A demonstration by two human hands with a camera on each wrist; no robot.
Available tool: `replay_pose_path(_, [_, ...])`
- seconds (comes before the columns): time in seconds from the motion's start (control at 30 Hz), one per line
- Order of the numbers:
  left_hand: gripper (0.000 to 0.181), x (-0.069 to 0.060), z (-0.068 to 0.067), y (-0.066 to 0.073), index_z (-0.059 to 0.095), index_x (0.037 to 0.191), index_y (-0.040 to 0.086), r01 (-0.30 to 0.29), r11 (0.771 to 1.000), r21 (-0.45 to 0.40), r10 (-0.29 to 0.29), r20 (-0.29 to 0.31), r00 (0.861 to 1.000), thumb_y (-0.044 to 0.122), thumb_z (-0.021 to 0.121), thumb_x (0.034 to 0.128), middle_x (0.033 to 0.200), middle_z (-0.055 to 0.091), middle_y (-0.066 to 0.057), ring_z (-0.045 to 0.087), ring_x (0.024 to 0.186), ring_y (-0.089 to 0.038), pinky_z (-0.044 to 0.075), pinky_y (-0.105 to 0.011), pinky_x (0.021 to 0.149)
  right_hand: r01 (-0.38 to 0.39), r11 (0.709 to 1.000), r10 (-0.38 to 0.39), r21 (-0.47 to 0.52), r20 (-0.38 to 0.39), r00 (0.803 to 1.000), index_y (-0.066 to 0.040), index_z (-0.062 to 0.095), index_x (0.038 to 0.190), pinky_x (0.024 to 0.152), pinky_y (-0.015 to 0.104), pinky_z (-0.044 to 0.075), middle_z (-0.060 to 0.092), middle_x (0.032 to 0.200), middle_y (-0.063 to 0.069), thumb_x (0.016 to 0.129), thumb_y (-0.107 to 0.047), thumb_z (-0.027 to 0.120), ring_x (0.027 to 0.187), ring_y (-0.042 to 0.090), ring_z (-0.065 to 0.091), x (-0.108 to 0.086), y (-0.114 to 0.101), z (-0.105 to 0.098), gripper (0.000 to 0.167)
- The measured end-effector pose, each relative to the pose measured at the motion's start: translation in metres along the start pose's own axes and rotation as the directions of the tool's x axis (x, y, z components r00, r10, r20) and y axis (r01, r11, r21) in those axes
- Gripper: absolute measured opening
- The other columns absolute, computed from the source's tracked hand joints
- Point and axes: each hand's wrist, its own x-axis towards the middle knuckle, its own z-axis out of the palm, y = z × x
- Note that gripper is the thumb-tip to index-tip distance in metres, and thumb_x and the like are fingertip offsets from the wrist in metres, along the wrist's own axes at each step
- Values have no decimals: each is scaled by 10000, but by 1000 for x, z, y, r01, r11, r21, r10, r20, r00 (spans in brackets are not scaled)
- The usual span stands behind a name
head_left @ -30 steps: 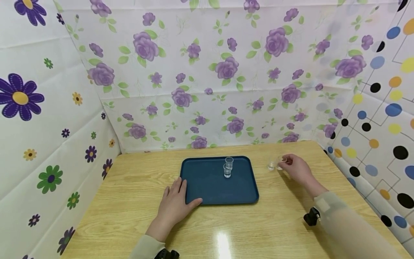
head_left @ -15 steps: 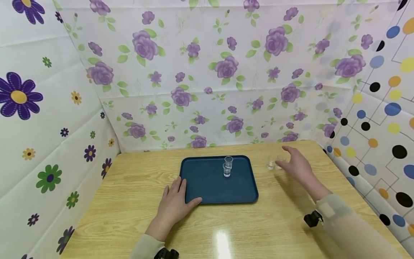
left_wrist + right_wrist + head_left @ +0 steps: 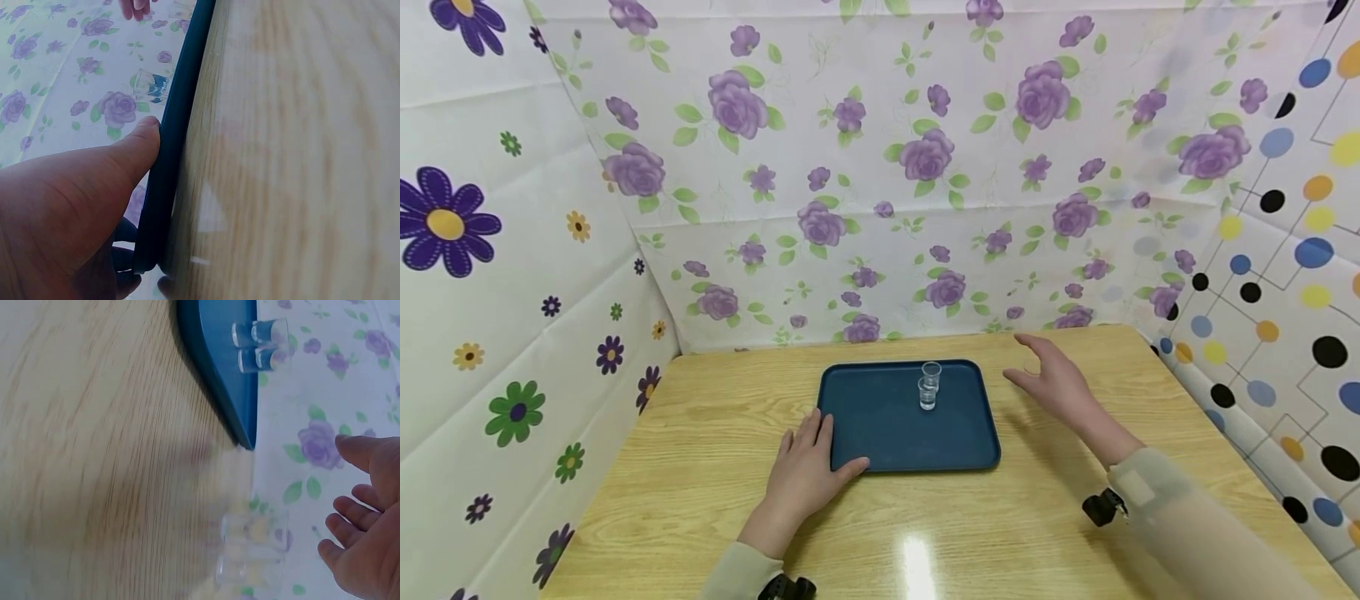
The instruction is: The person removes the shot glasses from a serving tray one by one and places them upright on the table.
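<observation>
My left hand [image 3: 805,475] rests at the near left corner of a dark blue tray [image 3: 880,442]. Its thumb [image 3: 147,131] touches the tray's front edge, while the other fingers lie along the left side. Two clear shot glasses stand upright on the tray: a nearer glass [image 3: 927,396] and one just behind it [image 3: 932,374]. My right hand [image 3: 1060,383] hovers right of the tray, thumb and fingers apart, holding nothing. Two more clear glasses, one [image 3: 250,528] beside another [image 3: 244,570], stand on the table near it; in the head view this hand hides them.
The wooden table [image 3: 700,517] carries the tray and the glasses. A flowered cloth [image 3: 865,167] hangs behind it, with a daisy-patterned cloth [image 3: 512,292] at the left and a dotted one [image 3: 1277,292] at the right.
My right hand held a glass on the table a second ago; it let go, spread its fingers and moved left, toward the tray. The left hand and tray have stayed put.
</observation>
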Motion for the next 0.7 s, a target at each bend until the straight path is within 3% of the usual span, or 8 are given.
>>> replay_pose_path(0.7, [1079, -2, 0, 0, 363, 1716, 7, -4, 1000, 5, 4, -18, 1000, 767, 640, 1003, 1792, 256, -234, 257, 1653, -424, 160, -642, 1342, 79, 991, -87, 110, 73, 994, -56, 383, 1718, 1243, 655, 388, 467, 1692, 209, 1119, -258, 713, 1566, 438, 419, 26, -26, 53, 713])
